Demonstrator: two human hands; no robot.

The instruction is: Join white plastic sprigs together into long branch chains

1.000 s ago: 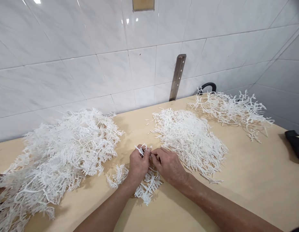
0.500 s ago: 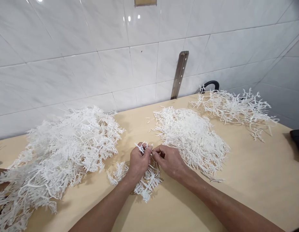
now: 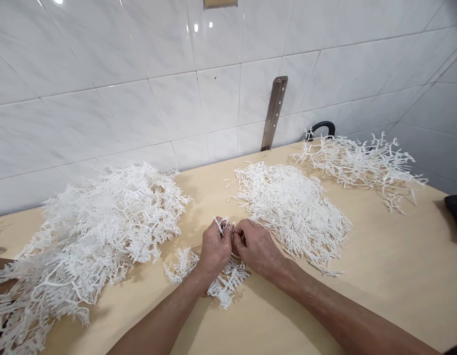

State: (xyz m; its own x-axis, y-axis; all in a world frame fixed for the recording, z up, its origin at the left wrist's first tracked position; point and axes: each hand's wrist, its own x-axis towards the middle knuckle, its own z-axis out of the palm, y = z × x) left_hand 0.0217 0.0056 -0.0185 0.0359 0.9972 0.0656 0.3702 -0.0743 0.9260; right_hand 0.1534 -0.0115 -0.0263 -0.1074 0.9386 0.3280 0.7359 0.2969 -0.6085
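Note:
My left hand (image 3: pixel 215 246) pinches a white branched plastic piece (image 3: pixel 221 225), whose forked end sticks up over the thumb. Against it, my right hand (image 3: pixel 256 245) is closed, thumb and forefinger together at the same piece; the exact grip point is hidden between the fingers. Under and beside both hands lies a small cluster of white branched pieces (image 3: pixel 226 288). To the right of my right hand spreads a heap of short, thin white sticks (image 3: pixel 295 207). A large tangled heap of white branched pieces (image 3: pixel 113 222) lies on the left.
Bare-looking white branching stems (image 3: pixel 361 162) lie at the table's back right, before a black curved handle (image 3: pixel 324 125). A metal bracket (image 3: pixel 274 113) stands against the tiled wall. A black object (image 3: pixel 455 212) sits at the right edge of the table (image 3: pixel 398 276). Part of another person's arm (image 3: pixel 2 276) shows far left.
Both hands have shifted slightly and turned, still close together. The forked end above my left hand has moved a little to the right.

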